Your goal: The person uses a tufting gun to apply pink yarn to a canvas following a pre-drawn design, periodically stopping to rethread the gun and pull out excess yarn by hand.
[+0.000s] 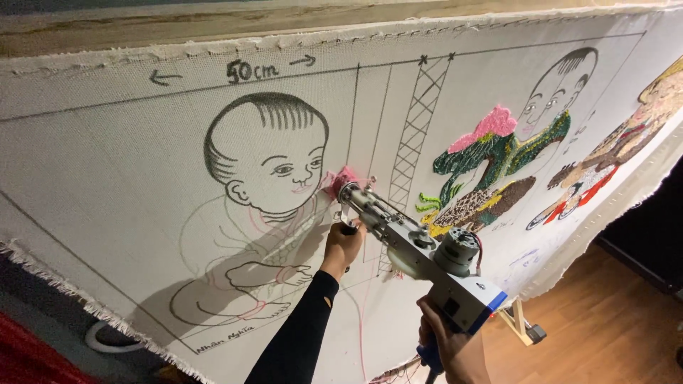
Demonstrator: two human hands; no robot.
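Both hands grip the tufting gun [416, 245], left hand [343, 245] wrapped on front handle, right hand [452, 348] closed on rear grip, tip pressed into cloth [107, 163] at pink patch [344, 178] w/ risk: uneven pressure could tear cloth.

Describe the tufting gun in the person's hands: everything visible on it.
The tufting gun is a grey metal tool with a round motor on top and a blue rear corner. It points up and left, its needle tip pressed into a small pink tufted patch on the stretched canvas. The left hand grips its front handle; the right hand holds the blue rear grip.
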